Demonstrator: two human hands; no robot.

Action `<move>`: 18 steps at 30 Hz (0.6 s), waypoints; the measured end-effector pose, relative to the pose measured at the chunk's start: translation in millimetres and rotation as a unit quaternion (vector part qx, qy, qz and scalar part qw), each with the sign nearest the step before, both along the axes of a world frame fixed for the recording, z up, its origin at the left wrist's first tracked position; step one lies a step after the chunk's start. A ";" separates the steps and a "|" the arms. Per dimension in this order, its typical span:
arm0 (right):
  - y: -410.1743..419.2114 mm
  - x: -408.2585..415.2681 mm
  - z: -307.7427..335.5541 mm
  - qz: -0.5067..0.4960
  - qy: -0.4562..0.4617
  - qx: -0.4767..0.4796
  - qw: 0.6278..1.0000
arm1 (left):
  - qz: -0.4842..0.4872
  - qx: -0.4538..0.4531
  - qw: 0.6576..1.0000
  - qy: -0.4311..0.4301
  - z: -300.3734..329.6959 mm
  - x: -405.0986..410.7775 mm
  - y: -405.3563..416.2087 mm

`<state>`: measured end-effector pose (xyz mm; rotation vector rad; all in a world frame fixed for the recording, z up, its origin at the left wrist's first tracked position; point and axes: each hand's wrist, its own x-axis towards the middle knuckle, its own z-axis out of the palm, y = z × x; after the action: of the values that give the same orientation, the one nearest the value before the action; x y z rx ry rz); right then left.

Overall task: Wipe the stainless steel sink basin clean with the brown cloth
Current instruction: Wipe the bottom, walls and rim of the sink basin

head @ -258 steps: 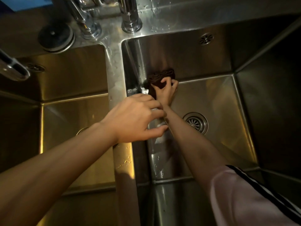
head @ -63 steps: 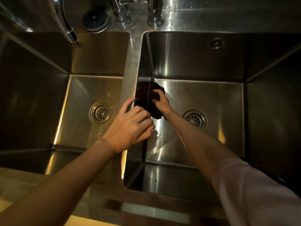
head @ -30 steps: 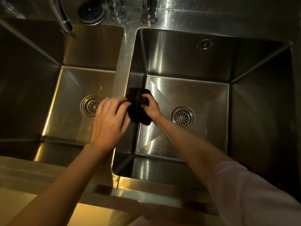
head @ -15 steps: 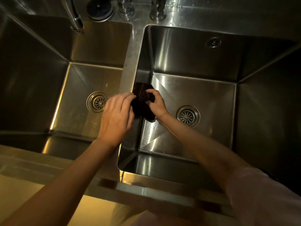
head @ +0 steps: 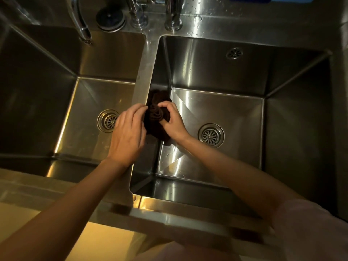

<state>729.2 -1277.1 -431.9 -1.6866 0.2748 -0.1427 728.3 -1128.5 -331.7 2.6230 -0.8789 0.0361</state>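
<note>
Reaching in from the near edge, two bare forearms converge over the divider between two steel basins, likely so both hands can gather the cloth before another pass. From the picture's centre, the left hand sits at about nine o'clock, its palm over the divider and its fingers curled at the cloth's left edge; whether they pinch it or only touch it I cannot tell. The right hand, just right of centre, is closed on the cloth, thumb and fingers bunching a ridged fold between them. The cloth is a dark wad between the two hands, against the left wall of the right basin, with a tail hanging toward six o'clock under the right wrist. It seems held high on the wall, not flat on the floor, which suggests regripping or wringing more than wiping. Beads of water dot the basin floor near the front wall. Farther right, at three o'clock, lies that basin's drain; the left basin's drain shows beside the left hand's knuckles. At twelve o'clock stand the tap bases and a curved spout over the left basin.
</note>
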 end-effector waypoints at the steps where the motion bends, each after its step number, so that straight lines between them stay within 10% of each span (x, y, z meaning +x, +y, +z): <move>1: 1.3 0.5 -9.1 0.004 0.028 -0.008 1.000 | -0.004 0.004 1.000 -0.004 0.0 0.3 -0.3; 9: -4.1 8.6 -71.7 0.065 0.195 -0.089 0.975 | -0.032 0.042 0.997 -0.048 -6.3 4.0 0.7; 18: -1.6 4.4 -68.4 0.040 0.179 -0.063 0.981 | -0.029 0.037 0.997 -0.055 -6.6 4.1 0.7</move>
<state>733.6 -1278.7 -500.3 -1.8422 0.4736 0.2099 732.5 -1127.8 -338.3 2.6841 -1.0125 0.1371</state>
